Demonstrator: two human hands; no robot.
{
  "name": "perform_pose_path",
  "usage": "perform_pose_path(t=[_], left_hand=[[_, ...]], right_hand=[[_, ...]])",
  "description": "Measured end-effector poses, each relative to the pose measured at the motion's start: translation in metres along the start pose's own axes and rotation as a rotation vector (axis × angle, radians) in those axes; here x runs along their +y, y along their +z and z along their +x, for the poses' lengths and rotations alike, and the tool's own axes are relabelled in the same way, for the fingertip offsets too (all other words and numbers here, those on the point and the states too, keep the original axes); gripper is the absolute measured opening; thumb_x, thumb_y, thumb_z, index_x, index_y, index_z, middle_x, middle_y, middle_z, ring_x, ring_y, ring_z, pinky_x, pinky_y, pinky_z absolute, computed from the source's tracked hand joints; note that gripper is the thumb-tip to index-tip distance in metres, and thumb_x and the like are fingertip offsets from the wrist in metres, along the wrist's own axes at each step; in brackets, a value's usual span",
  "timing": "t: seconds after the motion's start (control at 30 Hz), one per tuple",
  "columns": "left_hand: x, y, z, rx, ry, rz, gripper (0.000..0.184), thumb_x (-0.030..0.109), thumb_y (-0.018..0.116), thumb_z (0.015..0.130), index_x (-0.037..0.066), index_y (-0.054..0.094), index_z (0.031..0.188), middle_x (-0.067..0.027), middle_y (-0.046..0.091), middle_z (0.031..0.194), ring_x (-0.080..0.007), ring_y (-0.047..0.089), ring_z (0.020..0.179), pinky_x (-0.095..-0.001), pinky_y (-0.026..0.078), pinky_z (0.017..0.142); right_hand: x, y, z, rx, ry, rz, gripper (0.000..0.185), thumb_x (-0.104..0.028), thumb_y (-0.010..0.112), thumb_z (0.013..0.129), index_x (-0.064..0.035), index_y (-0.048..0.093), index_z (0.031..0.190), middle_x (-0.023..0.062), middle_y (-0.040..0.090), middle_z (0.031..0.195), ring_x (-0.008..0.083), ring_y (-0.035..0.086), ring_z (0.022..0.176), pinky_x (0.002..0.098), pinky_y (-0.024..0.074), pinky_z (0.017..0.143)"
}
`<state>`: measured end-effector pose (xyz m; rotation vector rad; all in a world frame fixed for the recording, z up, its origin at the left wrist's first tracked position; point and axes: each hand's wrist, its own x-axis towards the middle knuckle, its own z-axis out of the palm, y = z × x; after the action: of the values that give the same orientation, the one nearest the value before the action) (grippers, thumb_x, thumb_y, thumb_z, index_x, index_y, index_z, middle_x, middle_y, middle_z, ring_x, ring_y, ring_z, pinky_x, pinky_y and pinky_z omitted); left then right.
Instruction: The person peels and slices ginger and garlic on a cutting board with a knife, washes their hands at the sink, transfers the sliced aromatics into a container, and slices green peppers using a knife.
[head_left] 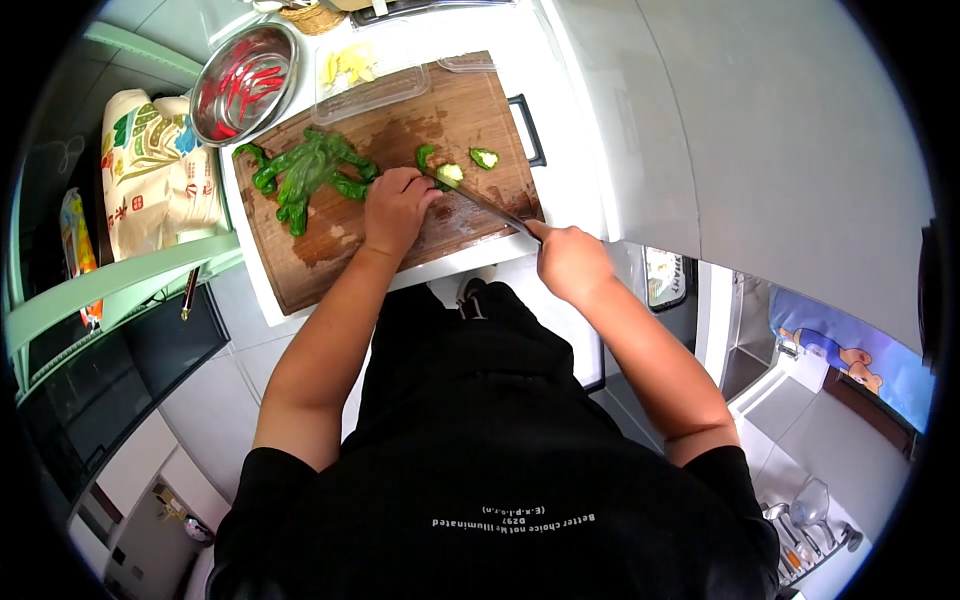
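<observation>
My right hand [573, 262] is closed around the handle of a kitchen knife [490, 208], its blade slanting up and left across the wooden cutting board [325, 255]. At the blade's far end, my left hand [395, 208] has its fingers curled down over a green pepper, most of which they hide. Cut pieces of green pepper [450, 173] lie right beside the blade, and another cut piece [484, 158] sits farther right. Left of my left hand is a pile of whole green peppers [312, 168].
Behind the board, a metal bowl [203, 112] holds red chillies [255, 88]. A clear plastic tray [372, 96] with yellow slices [348, 64] rests at the board's back edge. At the left, a printed sack [150, 195] stands on a green shelf rack [130, 275].
</observation>
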<state>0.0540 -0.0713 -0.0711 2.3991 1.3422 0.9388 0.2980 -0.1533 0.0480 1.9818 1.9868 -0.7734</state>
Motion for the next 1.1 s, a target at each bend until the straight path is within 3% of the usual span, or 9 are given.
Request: perform_pose_path(t=[0.2,0.33,0.4,0.5,0.6,0.7,0.8,0.9,1.1], left_hand=[[0.005,-0.005,-0.004,0.014,-0.013,0.034,0.016,0.019,0.078,0.074,0.009,0.069,0.084,-0.0057,0.059,0.091,-0.0261,0.06,0.086,-0.0388,0.05,0.074],[0.012,-0.018,-0.008,-0.046,-0.065,-0.002,0.019,0.017,0.077,0.075,0.008,0.069,0.09,-0.0069,0.06,0.101,-0.0273,0.06,0.093,-0.0401,0.049,0.079],[0.012,-0.024,-0.004,-0.083,-0.045,-0.056,0.024,0.015,0.077,0.075,0.008,0.069,0.096,-0.0087,0.061,0.107,-0.0294,0.06,0.099,-0.0403,0.049,0.083],[0.01,-0.034,0.017,-0.157,-0.181,-0.103,0.042,0.014,0.078,0.075,0.008,0.063,0.114,-0.0123,0.06,0.117,-0.034,0.059,0.108,-0.0408,0.049,0.089],[0.008,-0.034,0.045,-0.363,-0.461,-0.305,0.058,0.013,0.079,0.075,0.008,0.053,0.126,-0.0142,0.057,0.125,-0.037,0.057,0.112,-0.0413,0.049,0.091],[-0.006,-0.023,0.049,-0.416,-0.249,-0.123,0.06,0.011,0.079,0.075,0.007,0.049,0.128,-0.0144,0.055,0.126,-0.0371,0.058,0.11,-0.0418,0.048,0.092],[-0.007,-0.019,0.047,-0.506,-0.218,-0.123,0.055,0.009,0.076,0.077,0.008,0.052,0.126,-0.0132,0.055,0.123,-0.0363,0.059,0.107,-0.0423,0.05,0.089],[0.0,-0.018,0.033,-0.452,-0.165,-0.029,0.047,0.008,0.074,0.08,0.009,0.056,0.124,-0.0137,0.057,0.119,-0.0346,0.06,0.104,-0.0405,0.051,0.084],[0.014,-0.017,-0.007,-0.244,-0.068,-0.058,0.034,0.011,0.073,0.082,0.007,0.063,0.114,-0.0141,0.058,0.116,-0.0354,0.06,0.104,-0.041,0.051,0.087]], right_hand=[[0.016,0.016,0.009,0.033,-0.006,0.183,0.041,-0.011,0.052,0.084,-0.012,0.064,0.123,0.0245,0.068,0.084,0.0377,0.069,0.083,0.0456,0.0549,0.078],[0.026,0.013,0.019,-0.059,0.124,0.543,0.029,-0.013,0.057,0.086,-0.0074,0.07,0.111,0.0261,0.067,0.085,0.0387,0.067,0.081,0.0446,0.0534,0.078],[0.024,0.008,0.019,-0.072,0.112,0.525,0.026,-0.015,0.059,0.086,-0.004,0.069,0.107,0.0255,0.067,0.085,0.0406,0.066,0.082,0.0448,0.0521,0.078],[0.024,0.009,0.022,-0.053,0.044,0.487,0.026,-0.016,0.059,0.086,-0.003,0.069,0.107,0.0262,0.067,0.086,0.041,0.066,0.084,0.045,0.0518,0.08],[0.023,0.01,0.025,-0.061,0.079,0.513,0.026,-0.016,0.059,0.086,-0.003,0.069,0.106,0.0268,0.067,0.089,0.041,0.066,0.087,0.0452,0.0517,0.082],[0.022,0.015,0.025,-0.046,0.092,0.516,0.026,-0.016,0.059,0.086,-0.0036,0.069,0.107,0.0267,0.067,0.09,0.0409,0.065,0.089,0.045,0.0518,0.083],[0.022,0.014,0.021,-0.053,0.097,0.522,0.027,-0.016,0.059,0.086,-0.005,0.068,0.109,0.0264,0.067,0.09,0.0412,0.065,0.089,0.045,0.052,0.083],[0.022,0.016,0.016,-0.017,0.084,0.511,0.028,-0.016,0.058,0.086,-0.0066,0.068,0.111,0.026,0.067,0.09,0.0414,0.065,0.088,0.0459,0.0524,0.083],[0.012,0.022,0.009,0.184,-0.045,0.318,0.036,-0.011,0.056,0.083,-0.0111,0.067,0.117,0.0229,0.068,0.085,0.0396,0.067,0.081,0.048,0.0545,0.077]])
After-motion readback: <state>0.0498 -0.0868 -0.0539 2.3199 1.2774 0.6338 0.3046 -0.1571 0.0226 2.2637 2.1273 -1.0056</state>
